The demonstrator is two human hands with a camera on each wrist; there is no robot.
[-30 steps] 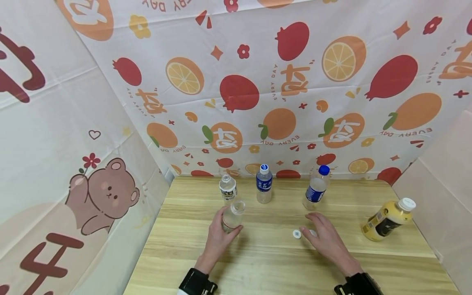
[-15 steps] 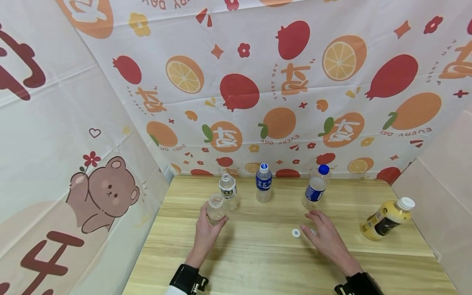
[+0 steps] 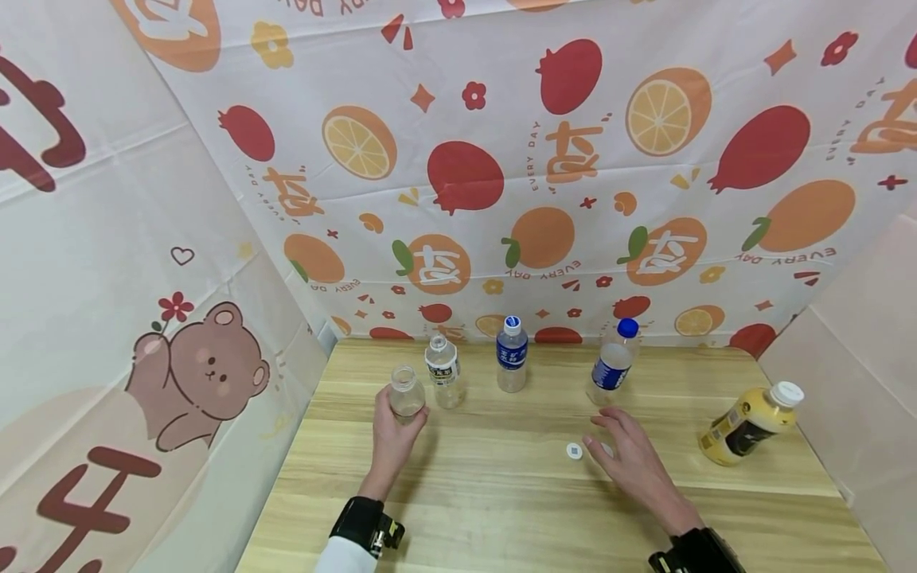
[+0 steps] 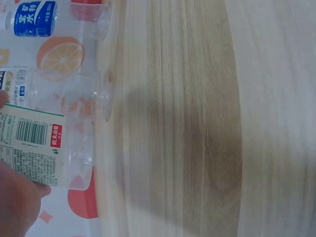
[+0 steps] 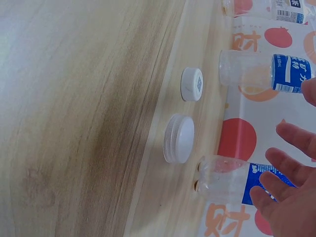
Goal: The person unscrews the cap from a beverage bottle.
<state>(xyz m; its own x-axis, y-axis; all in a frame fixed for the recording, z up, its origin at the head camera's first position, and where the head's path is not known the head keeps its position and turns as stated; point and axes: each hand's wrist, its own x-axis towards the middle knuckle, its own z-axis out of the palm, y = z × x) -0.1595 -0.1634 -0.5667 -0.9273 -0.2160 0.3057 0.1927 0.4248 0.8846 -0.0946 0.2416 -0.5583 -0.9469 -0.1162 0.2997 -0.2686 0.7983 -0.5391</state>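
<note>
My left hand point(image 3: 392, 434) grips a clear, uncapped plastic bottle point(image 3: 407, 395) at the table's left side. In the left wrist view this bottle's pale label point(image 4: 32, 136) shows a barcode and a red patch. Just right of it stands another uncapped clear bottle point(image 3: 445, 374) with a black-and-white label. My right hand point(image 3: 630, 458) hovers with spread, relaxed fingers, holding nothing. Below it lie two white caps: a small cap point(image 5: 192, 84) with a printed code and a wider ridged cap point(image 5: 178, 138), mostly hidden by the hand in the head view.
Behind stand a blue-labelled bottle with a white-and-blue cap point(image 3: 512, 354) and a bottle with a dark blue cap point(image 3: 613, 364). A yellow bottle point(image 3: 748, 423) with a white cap is at the right. A fruit-print cloth point(image 3: 401, 64) hangs behind the wooden table point(image 3: 494, 509).
My left hand has moved left and away from me with the bottle, from in front of the black-and-white-labelled bottle to its left side. The right hand stays in place.
</note>
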